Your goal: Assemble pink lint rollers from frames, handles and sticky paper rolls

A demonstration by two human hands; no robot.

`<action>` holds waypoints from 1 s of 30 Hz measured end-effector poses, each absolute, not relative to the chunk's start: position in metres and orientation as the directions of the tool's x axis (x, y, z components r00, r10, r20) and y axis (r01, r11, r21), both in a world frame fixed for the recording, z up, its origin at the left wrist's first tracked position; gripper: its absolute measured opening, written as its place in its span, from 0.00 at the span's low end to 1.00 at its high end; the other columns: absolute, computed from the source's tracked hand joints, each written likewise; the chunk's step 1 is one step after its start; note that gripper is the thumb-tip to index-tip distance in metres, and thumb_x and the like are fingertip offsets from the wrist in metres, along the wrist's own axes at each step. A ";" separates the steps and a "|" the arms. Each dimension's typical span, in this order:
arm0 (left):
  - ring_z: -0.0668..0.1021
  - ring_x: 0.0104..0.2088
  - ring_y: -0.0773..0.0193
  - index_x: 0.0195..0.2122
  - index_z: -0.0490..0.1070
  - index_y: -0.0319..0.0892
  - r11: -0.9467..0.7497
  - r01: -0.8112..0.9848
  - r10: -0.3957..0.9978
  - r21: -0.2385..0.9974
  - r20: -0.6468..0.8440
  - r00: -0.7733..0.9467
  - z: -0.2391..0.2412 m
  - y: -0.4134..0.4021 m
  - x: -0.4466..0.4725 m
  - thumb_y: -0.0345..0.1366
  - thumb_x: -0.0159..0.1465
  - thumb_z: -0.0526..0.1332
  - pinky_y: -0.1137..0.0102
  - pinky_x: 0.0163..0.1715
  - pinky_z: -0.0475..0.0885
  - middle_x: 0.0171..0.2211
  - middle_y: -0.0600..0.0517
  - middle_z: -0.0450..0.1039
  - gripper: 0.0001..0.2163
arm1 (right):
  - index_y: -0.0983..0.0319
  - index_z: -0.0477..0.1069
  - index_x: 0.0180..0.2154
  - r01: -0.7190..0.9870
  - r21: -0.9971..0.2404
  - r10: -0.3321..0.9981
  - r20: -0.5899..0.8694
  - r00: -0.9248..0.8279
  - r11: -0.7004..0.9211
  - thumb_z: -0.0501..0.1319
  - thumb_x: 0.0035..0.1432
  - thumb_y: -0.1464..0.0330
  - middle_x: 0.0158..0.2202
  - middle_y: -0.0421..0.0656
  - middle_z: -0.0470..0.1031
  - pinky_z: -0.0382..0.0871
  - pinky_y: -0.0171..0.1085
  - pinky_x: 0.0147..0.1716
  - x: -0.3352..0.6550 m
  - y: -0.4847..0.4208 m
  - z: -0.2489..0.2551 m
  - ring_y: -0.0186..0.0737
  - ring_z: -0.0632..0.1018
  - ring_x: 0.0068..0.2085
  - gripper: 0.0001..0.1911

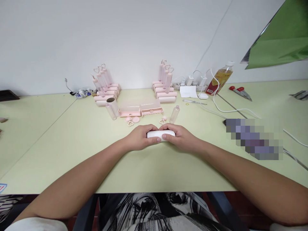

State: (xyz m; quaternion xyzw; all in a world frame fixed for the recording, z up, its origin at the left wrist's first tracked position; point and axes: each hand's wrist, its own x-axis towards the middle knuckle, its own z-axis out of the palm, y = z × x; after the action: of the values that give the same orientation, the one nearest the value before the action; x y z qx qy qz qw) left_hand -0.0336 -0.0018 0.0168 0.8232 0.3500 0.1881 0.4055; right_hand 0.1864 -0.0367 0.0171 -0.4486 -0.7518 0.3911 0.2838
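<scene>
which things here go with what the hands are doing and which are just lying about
Likely part of the job: white piece in left hand and right hand; pink trays; clear tubes; pink disc

Probably just lying about: drink bottle; red-handled tool; coiled cable

White bar [157, 133] partly hidden, green sheet [280, 40] cropped, flat object [253, 139] pixelated

No readable text, bottle label [219, 80] too small
</scene>
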 end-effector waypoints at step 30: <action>0.76 0.36 0.61 0.47 0.72 0.42 -0.447 0.421 0.723 0.790 0.041 0.690 0.019 -0.002 -0.032 0.55 0.59 0.60 0.70 0.33 0.68 0.39 0.50 0.76 0.23 | 0.60 0.71 0.45 0.476 -0.824 0.898 0.085 -0.433 0.308 0.57 0.60 0.61 0.42 0.44 0.76 0.67 0.40 0.40 0.188 -0.037 0.020 0.45 0.75 0.42 0.14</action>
State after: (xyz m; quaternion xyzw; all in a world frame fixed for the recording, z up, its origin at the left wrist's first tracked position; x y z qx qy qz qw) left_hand -0.0323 -0.0024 0.0190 0.8290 0.3449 0.1900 0.3971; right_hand 0.1880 -0.0368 0.0197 -0.4528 -0.7585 0.3755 0.2805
